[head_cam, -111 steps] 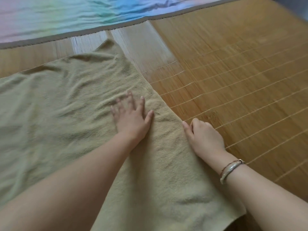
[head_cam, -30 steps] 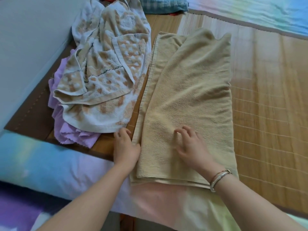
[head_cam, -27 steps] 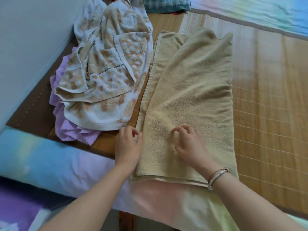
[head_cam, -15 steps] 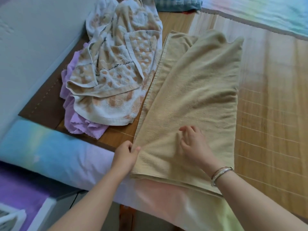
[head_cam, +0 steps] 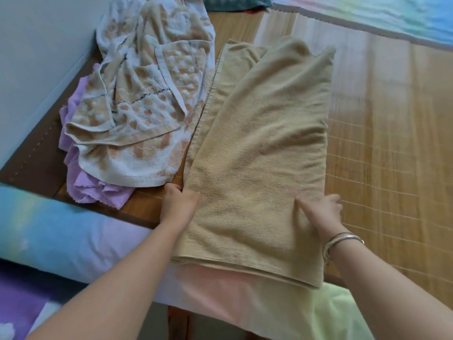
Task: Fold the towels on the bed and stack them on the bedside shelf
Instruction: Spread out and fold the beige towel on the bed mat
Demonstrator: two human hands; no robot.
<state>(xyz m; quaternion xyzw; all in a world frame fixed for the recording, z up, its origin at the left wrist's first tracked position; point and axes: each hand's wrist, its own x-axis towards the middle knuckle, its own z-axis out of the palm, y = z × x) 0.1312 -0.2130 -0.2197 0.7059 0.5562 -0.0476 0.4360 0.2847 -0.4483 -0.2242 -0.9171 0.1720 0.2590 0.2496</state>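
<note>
A beige towel [head_cam: 262, 155], folded lengthwise into a long strip, lies on the bamboo mat [head_cam: 392, 143] with its near end hanging over the bed's edge. My left hand [head_cam: 180, 204] grips the strip's left edge near that end, fingers curled under it. My right hand [head_cam: 321, 214], a bangle on its wrist, pinches the right edge, thumb on top and fingers round the side. To the left lies a crumpled white-and-orange patterned towel [head_cam: 137, 106] on top of a purple cloth [head_cam: 98, 190]. No shelf is in view.
A pale wall [head_cam: 36, 45] runs along the left of the bed. A rainbow-coloured sheet [head_cam: 49, 229] covers the bed's near edge and shows again at the far right. A blue checked cloth [head_cam: 235, 2] lies at the top.
My right hand has slid from the middle of the beige towel to its right edge. My left hand has closed on the left edge. The towel has shifted slightly towards me.
</note>
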